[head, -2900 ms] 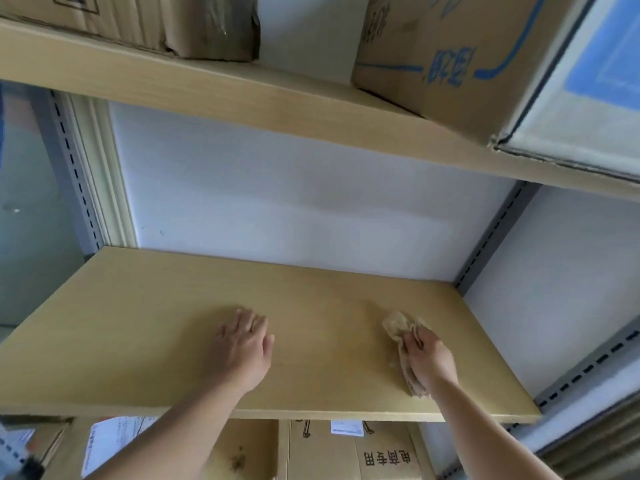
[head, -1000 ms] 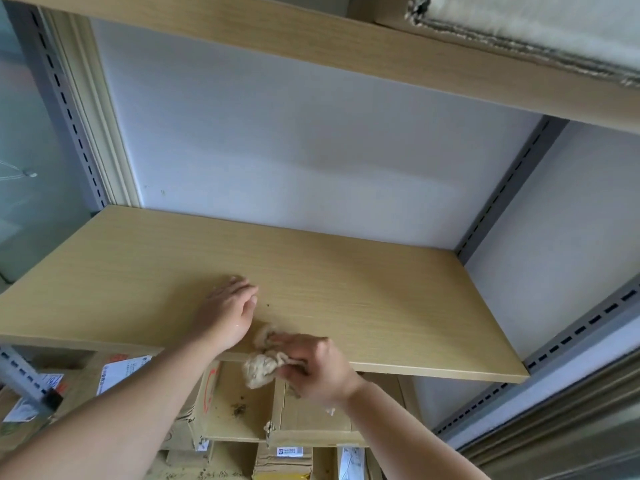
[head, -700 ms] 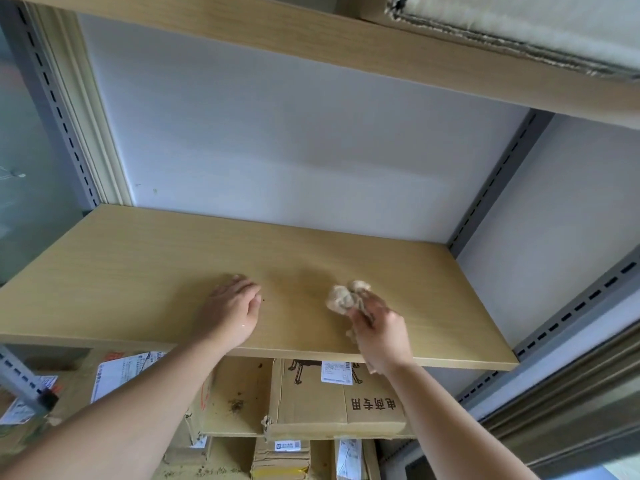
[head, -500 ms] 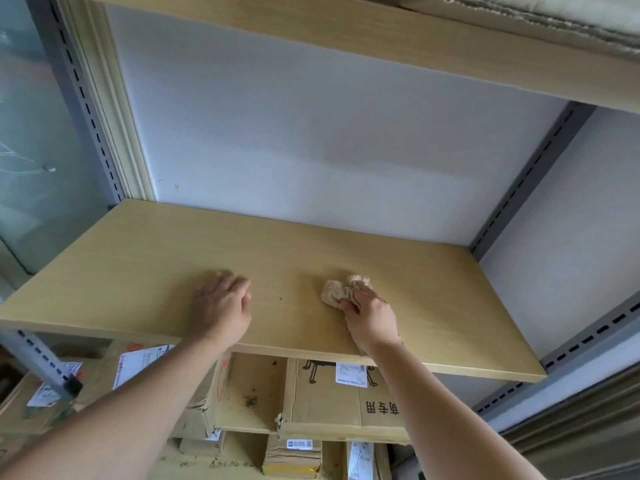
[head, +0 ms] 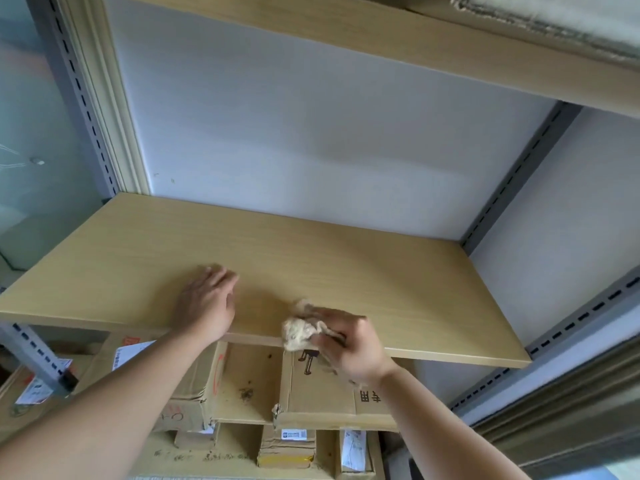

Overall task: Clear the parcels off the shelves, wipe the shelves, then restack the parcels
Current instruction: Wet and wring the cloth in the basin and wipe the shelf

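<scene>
While the left hand point(head: 206, 308) is pressed flat on the bare shelf point(head: 346, 271), a soft, light crumpled cloth point(head: 298, 330) is pinched at the shelf's front edge by the right hand point(head: 349, 344); bunching suits it.

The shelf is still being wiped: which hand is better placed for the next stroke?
The right hand, probably. It already grips the cloth at the front edge of the shelf. The left hand lies flat on the board and holds nothing.
</scene>
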Motion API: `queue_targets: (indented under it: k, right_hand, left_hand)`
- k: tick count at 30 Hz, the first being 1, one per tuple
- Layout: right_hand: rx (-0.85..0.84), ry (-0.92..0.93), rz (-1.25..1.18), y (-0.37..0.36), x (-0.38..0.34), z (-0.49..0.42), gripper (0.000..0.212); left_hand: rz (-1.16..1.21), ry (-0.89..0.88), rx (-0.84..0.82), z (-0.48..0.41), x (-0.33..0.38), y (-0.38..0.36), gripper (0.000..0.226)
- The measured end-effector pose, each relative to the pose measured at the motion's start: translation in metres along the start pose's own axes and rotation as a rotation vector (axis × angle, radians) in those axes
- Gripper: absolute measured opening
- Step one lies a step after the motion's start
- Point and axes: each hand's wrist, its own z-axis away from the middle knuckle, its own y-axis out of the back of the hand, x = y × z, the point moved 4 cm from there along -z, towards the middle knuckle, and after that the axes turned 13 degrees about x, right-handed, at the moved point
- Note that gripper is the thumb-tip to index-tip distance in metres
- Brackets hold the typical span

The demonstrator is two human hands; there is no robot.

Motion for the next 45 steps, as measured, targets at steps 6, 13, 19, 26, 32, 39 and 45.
queue_targets:
  k: [6,13,19,26,32,39,45]
  right_hand:
    - [0.411,-0.255,0.301,0.079,0.056,0.015,0.037]
    - [0.399,-0.174,0.381,0.030,0.047,0.010,0.034]
    - [0.330,-0.008,0.268,-0.065,-0.012,-0.011,0.043]
    - [0.385,0.030,0.272,-0.121,-0.058,-0.022,0.035]
    - [0.366,0.182,0.359,-0.187,-0.108,-0.022,0.038]
    - [0.377,0.328,0.516,-0.274,-0.165,-0.039,0.035]
    - [0.305,0.367,0.545,-0.314,-0.193,-0.061,0.034]
  left_hand:
    - [-0.048,0.026,0.010,0.001,0.002,0.000,0.046]
    - [-0.071,0.053,0.013,0.012,-0.002,0.004,0.045]
    - [-0.060,-0.013,0.036,0.027,-0.033,0.021,0.040]
    - [-0.107,-0.182,0.024,0.045,-0.094,0.049,0.047]
    - [-0.080,-0.278,0.050,0.055,-0.144,0.069,0.045]
    - [0.085,-0.100,0.446,0.070,-0.241,0.128,0.036]
    - [0.267,0.614,0.252,0.057,-0.294,0.122,0.061]
